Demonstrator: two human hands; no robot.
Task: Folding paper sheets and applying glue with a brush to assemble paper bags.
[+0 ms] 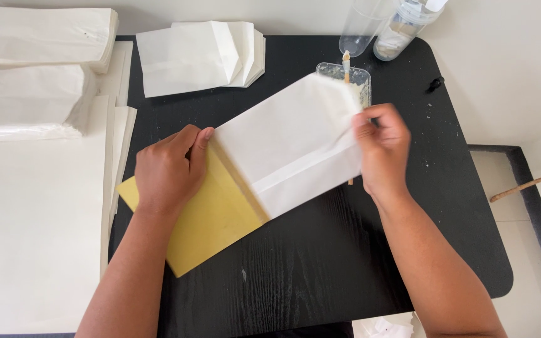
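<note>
A black tabletop (320, 263) with a wood-grain texture and rounded corners fills the middle of the view, dusted with small pale specks. It stands against a plain white wall or surface at the top and right, and a dark-edged mat (536, 206) lies on the pale floor to the right, with a thin wooden stick (529, 184) across it.

In the centre of the tabletop lies a white paper bag (289, 144), tilted, its lower left part resting over a yellow board (211, 219). The left hand (169, 170) lies flat with curled fingers on the board, thumb touching the bag's edge. The right hand (382, 149) pinches the bag's right edge between thumb and fingers, closed on the paper.

Behind the bag sits a small clear tray (361, 78) with a stick standing in it. Two clear plastic containers (383, 28) stand at the far edge. A stack of folded white bags (198, 56) lies at the back, and more stacks of white bags (32, 69) and large white sheets (32, 231) cover the left side.
</note>
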